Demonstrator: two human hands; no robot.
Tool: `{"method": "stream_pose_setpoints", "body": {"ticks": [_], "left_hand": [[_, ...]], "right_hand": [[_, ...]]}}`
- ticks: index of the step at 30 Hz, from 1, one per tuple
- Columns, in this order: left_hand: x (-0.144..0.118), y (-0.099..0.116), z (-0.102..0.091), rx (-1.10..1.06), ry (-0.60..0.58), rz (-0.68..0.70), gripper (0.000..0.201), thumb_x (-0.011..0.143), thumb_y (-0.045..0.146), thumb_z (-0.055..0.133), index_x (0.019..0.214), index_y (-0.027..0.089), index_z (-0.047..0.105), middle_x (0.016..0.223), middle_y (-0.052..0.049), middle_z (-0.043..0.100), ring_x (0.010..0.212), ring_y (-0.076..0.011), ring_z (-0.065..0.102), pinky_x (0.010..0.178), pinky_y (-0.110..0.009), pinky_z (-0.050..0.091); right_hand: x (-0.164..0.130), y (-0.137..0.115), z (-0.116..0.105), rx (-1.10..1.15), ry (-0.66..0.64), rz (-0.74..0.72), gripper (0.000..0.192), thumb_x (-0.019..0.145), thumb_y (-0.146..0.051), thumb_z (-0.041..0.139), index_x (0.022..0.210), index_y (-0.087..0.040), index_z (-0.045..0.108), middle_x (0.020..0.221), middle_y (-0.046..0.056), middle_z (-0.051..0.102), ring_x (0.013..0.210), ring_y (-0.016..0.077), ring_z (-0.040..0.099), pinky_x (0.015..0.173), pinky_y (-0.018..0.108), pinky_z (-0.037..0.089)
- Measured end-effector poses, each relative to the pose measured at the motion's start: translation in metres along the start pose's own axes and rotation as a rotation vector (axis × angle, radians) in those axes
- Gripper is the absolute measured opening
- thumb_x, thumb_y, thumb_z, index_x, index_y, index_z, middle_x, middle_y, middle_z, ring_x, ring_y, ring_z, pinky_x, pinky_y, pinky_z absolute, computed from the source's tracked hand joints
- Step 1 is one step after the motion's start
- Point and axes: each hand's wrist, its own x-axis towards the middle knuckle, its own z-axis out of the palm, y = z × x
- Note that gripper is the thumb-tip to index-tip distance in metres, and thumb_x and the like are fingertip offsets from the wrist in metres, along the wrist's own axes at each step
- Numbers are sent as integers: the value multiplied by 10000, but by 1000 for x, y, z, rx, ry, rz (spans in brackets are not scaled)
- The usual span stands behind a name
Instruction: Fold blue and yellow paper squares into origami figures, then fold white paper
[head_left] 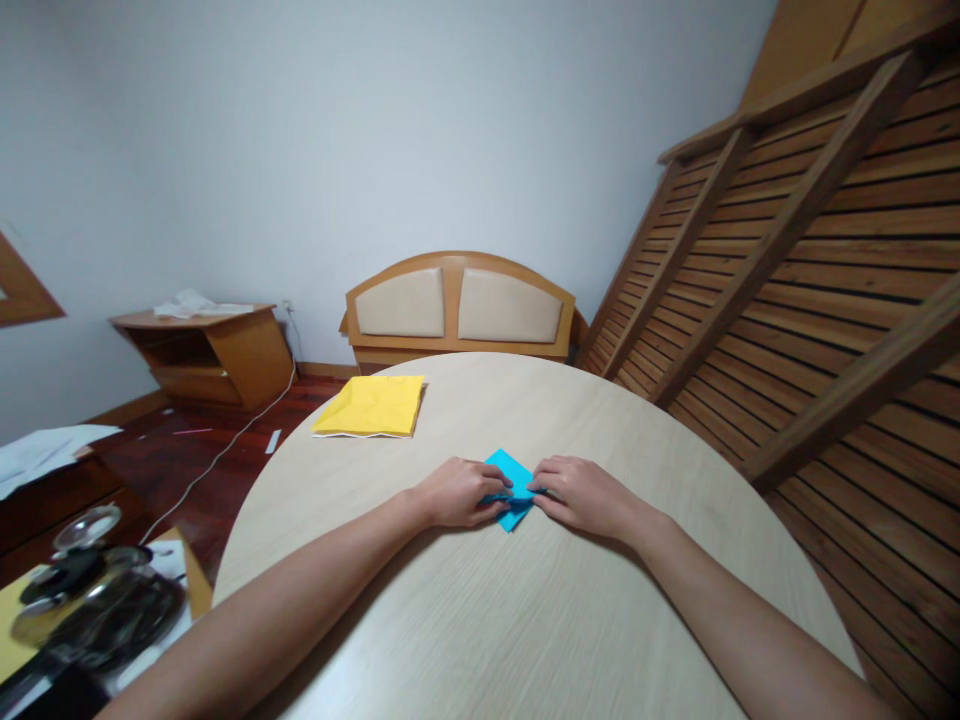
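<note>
A small piece of folded blue paper (513, 480) lies on the round wooden table (525, 620), between my two hands. Its top corner points away from me and a lower corner sticks out toward me, with a raised fold across the middle. My left hand (466, 492) grips the paper's left side, fingers bent and closed on the fold. On the opposite side, my right hand (576, 492) pinches the fold's right end between thumb and fingers. Fingers cover both ends of the fold.
A stack of yellow paper (375, 405) rests at the table's back left. Beyond the far edge stands a padded headboard (457, 305). Wooden slats (840, 270) lean at the right. Left are a low cabinet (247, 350), a cable (232, 440) and cluttered dark items (112, 610).
</note>
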Motion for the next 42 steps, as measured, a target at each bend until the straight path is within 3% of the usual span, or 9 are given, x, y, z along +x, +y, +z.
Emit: {"method": "stream_pose_setpoints", "body": {"ticks": [11,20,23,26,30,33,36,42], "left_hand": [[6,8,2,17,43,-125,245,967,349,466,878,202,641,869,-43,670,804,-167,647,694,-249,473],[13,12,10,-173,150,-489,270,943,384,487,815,181,612,717,-33,654,652,-172,598,592,-262,413],[13,9,13,-244,213,-540,194,917,349,526,934,179,617,797,-47,690,702,-186,629,619,-273,446],[11,6,17,-293,262,-564,316,906,336,551,1179,176,550,920,-74,710,795,-220,660,699,-322,504],[8,4,20,-285,328,-482,509,883,235,567,1367,195,417,1150,-106,653,997,-235,646,875,-381,531],[8,7,19,-189,331,-359,562,886,182,544,1422,257,392,1436,-124,451,1130,-234,593,944,-404,526],[8,13,16,-45,267,-289,500,903,197,529,1389,289,459,1544,-103,315,1245,-277,506,941,-445,537],[9,16,14,79,145,-192,459,916,271,518,1373,234,498,1448,-104,470,1315,-322,412,1047,-490,461]], "right_hand": [[-6,12,-3,121,0,102,202,949,-307,549,923,-223,731,905,55,693,846,201,632,752,295,455],[-4,19,16,308,104,197,272,977,-395,520,894,-191,678,989,81,666,966,223,601,880,355,463],[-2,18,20,321,123,243,276,971,-394,528,877,-187,683,1014,91,667,987,233,594,903,372,461],[-2,19,22,323,136,281,276,968,-383,531,854,-189,690,1026,92,666,996,238,593,911,375,458],[-1,19,25,291,138,313,245,962,-365,545,862,-192,687,1025,87,657,1010,244,584,923,380,446],[-1,17,24,250,128,305,217,966,-351,542,900,-195,677,1028,87,644,1022,246,566,930,388,442],[-1,15,21,193,93,276,231,983,-355,513,922,-198,671,1037,93,631,1026,247,548,924,393,446],[2,11,18,43,36,240,265,1013,-345,454,960,-197,667,1060,102,609,1029,249,531,907,404,448]]}}
